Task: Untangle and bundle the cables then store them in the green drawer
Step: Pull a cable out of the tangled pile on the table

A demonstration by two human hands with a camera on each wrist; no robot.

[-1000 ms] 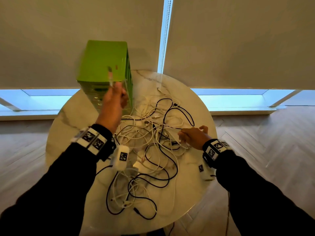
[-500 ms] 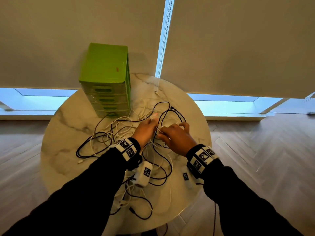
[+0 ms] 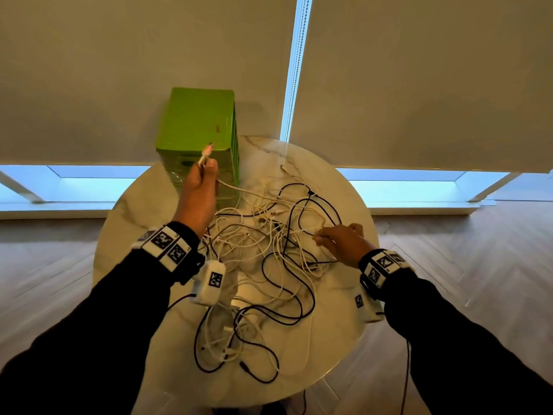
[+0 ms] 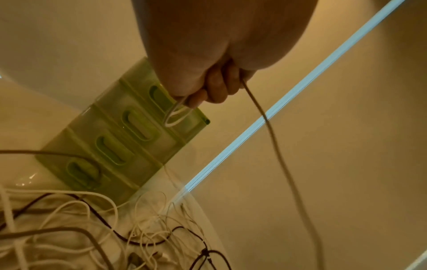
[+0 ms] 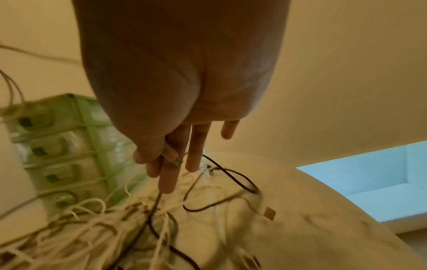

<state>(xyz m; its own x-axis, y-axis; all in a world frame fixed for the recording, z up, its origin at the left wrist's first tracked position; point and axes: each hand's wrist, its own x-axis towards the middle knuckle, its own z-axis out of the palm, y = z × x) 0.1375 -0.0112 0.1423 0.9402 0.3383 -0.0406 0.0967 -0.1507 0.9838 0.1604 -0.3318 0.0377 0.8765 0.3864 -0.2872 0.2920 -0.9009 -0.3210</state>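
A tangle of white and black cables (image 3: 269,250) lies across the round marble table (image 3: 134,223). The green drawer unit (image 3: 197,124) stands at the table's far edge with all its drawers closed (image 4: 120,142). My left hand (image 3: 206,170) is raised in front of the drawer unit. It grips a white cable (image 3: 230,185) whose plug end (image 3: 206,151) sticks up above the fist. From the left hand (image 4: 215,87) the cable (image 4: 272,138) trails down to the pile. My right hand (image 3: 321,236) sits low at the tangle's right side. In the right wrist view its thumb and forefinger (image 5: 161,164) pinch a cable connector (image 5: 172,157), the other fingers straight.
Closed roller blinds hang behind the table, with a bead chain (image 3: 291,85) in the gap between them. A loose plug (image 5: 269,213) lies on the marble right of the pile. Black cable loops (image 3: 254,363) reach near the table's front edge. Wooden floor surrounds the table.
Half a second ago both hands met at the middle of the tangle. Since then the left hand has lifted up and away with the white cable, and the right hand has moved right.
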